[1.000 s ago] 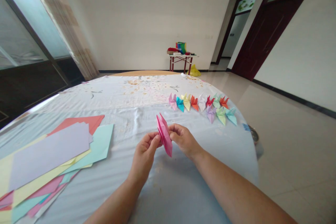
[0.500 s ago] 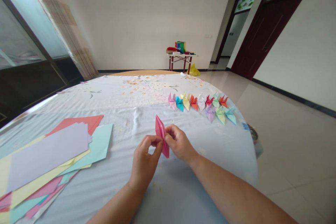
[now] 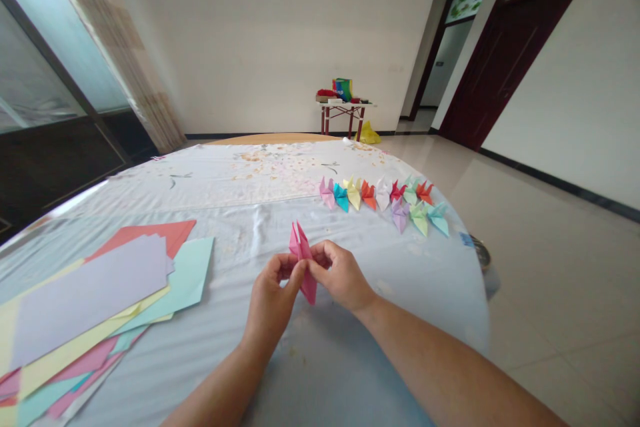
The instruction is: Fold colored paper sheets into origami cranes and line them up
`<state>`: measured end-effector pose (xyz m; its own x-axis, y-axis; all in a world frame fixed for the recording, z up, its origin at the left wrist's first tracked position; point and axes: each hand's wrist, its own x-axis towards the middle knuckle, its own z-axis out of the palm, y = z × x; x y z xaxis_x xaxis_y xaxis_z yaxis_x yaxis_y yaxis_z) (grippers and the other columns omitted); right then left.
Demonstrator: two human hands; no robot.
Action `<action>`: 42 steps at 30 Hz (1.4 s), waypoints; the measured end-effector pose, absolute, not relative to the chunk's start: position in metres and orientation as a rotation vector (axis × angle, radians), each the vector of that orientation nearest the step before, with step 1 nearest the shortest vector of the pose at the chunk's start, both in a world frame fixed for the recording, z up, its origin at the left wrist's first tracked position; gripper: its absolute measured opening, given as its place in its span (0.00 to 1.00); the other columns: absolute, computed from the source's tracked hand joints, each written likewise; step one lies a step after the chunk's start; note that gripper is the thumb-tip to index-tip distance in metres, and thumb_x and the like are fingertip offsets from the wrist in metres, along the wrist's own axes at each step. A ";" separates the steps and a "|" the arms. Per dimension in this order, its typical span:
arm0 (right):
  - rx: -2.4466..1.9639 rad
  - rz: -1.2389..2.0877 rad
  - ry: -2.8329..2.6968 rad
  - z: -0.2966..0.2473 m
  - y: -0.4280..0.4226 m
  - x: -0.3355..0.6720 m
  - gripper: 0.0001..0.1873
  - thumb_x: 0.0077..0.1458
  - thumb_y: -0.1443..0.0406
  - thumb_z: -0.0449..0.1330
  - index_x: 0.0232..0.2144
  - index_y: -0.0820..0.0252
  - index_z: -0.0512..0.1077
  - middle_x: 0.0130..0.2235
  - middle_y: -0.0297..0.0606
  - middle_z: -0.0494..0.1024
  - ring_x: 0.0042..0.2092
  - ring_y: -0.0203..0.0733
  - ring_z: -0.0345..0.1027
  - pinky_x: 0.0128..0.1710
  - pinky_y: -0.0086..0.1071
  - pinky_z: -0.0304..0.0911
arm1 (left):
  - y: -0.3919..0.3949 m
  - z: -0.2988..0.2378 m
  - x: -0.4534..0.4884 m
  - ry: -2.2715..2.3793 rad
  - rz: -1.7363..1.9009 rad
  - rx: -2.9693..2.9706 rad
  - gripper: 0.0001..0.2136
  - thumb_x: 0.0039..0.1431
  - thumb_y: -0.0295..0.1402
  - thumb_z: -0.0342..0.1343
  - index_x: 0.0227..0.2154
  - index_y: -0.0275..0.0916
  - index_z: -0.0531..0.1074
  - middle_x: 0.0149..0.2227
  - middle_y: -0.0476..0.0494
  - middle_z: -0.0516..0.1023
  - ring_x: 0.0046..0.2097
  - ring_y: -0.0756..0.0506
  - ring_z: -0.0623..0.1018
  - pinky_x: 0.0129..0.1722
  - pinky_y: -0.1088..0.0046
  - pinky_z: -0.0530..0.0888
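Observation:
A pink folded paper (image 3: 309, 288), long and pointed at both ends, is held up just above the cloth between my two hands. Its upper end shows two separate points with a gap between them. My left hand (image 3: 274, 287) pinches it from the left with thumb and fingers. From the right, my right hand (image 3: 343, 275) grips its middle, the thumb close to the left thumb. The fingertips behind the paper are partly hidden. Beyond my right hand, several finished paper cranes (image 3: 368, 195) in many colours stand in two rows.
Coloured paper sheets (image 3: 95, 293) lie in a loose, overlapping pile on the left. A pale flowered tablecloth (image 3: 240, 373) covers the round table. Against the far wall stands a small side table (image 3: 344, 107) with things on it, a yellow bag (image 3: 369, 133) beside it.
The pink paper has turned and its top has parted into two points. My left hand has shifted its pinch slightly, and both thumbs are now closer together on the paper.

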<state>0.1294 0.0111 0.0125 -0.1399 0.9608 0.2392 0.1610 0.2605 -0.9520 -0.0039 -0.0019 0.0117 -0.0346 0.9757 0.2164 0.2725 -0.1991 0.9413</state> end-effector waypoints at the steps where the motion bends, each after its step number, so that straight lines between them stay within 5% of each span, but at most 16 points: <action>1: -1.070 1.055 -1.520 0.012 0.012 0.130 0.09 0.49 0.62 0.57 0.32 0.62 0.69 0.31 0.36 0.76 0.31 0.36 0.69 0.32 0.28 0.63 | -0.001 0.010 -0.004 1.320 1.278 1.509 0.09 0.52 0.38 0.54 0.30 0.37 0.66 0.28 0.48 0.74 0.30 0.49 0.74 0.32 0.72 0.70; 9: -1.256 1.202 -1.548 0.008 0.023 0.145 0.11 0.50 0.61 0.55 0.23 0.64 0.68 0.20 0.32 0.70 0.21 0.31 0.63 0.21 0.23 0.58 | 0.000 0.004 -0.004 1.253 1.185 1.347 0.17 0.50 0.38 0.55 0.40 0.40 0.55 0.22 0.55 0.72 0.25 0.49 0.73 0.27 0.74 0.68; 17: -1.449 0.989 -1.937 -0.003 0.027 0.156 0.11 0.47 0.64 0.54 0.18 0.63 0.70 0.20 0.32 0.73 0.23 0.32 0.62 0.21 0.23 0.51 | -0.005 0.005 -0.008 1.472 0.828 1.950 0.08 0.56 0.36 0.46 0.38 0.41 0.62 0.25 0.50 0.74 0.26 0.48 0.72 0.27 0.74 0.64; 24: -1.619 0.727 -2.085 0.003 0.024 0.155 0.11 0.46 0.58 0.58 0.22 0.58 0.73 0.24 0.34 0.75 0.27 0.35 0.65 0.24 0.26 0.49 | -0.007 0.016 -0.010 1.554 0.522 2.578 0.09 0.58 0.33 0.46 0.33 0.43 0.71 0.35 0.44 0.71 0.38 0.45 0.70 0.38 0.68 0.64; 30: -1.616 0.662 -2.052 0.000 0.027 0.160 0.14 0.43 0.54 0.62 0.30 0.56 0.73 0.25 0.32 0.74 0.27 0.34 0.64 0.25 0.25 0.49 | -0.016 0.020 -0.009 1.365 0.397 2.719 0.14 0.56 0.24 0.46 0.41 0.44 0.70 0.42 0.43 0.73 0.43 0.43 0.68 0.39 0.66 0.61; 42: -1.434 0.808 -2.145 -0.001 0.035 0.169 0.09 0.46 0.65 0.57 0.30 0.59 0.76 0.22 0.30 0.72 0.25 0.32 0.62 0.24 0.24 0.50 | -0.024 0.020 0.001 1.489 0.375 2.651 0.15 0.58 0.32 0.42 0.46 0.45 0.68 0.40 0.42 0.73 0.44 0.42 0.69 0.41 0.64 0.60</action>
